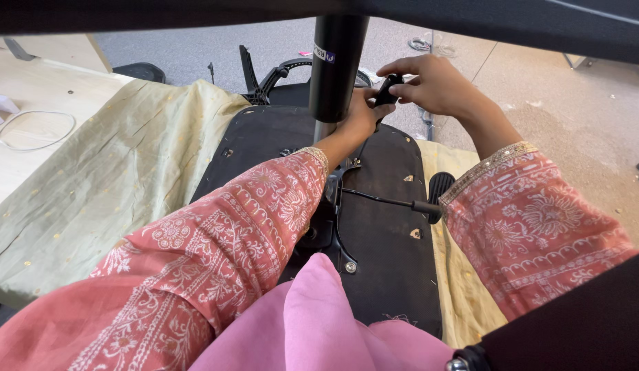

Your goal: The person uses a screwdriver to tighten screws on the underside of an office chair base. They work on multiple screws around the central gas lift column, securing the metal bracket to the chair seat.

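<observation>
An upturned black office chair seat (388, 227) lies on a pale green cloth (113, 165), with its black gas cylinder (336, 65) standing up from the middle. My left hand (364, 117) reaches past the cylinder and grips the far edge of the seat. My right hand (433, 86) pinches a small black part (387, 89) at that same far edge, close against my left hand. A thin black lever (388, 201) with a round knob juts out to the right from the seat mechanism. Pink patterned sleeves cover both forearms.
The green cloth covers a light wooden table (30, 89) with a white cable loop (30, 130) at the left. A black chair armrest frame (278, 72) lies beyond the seat. Grey carpet (574, 117) spreads to the right. Black chair-base legs cross the top and bottom right.
</observation>
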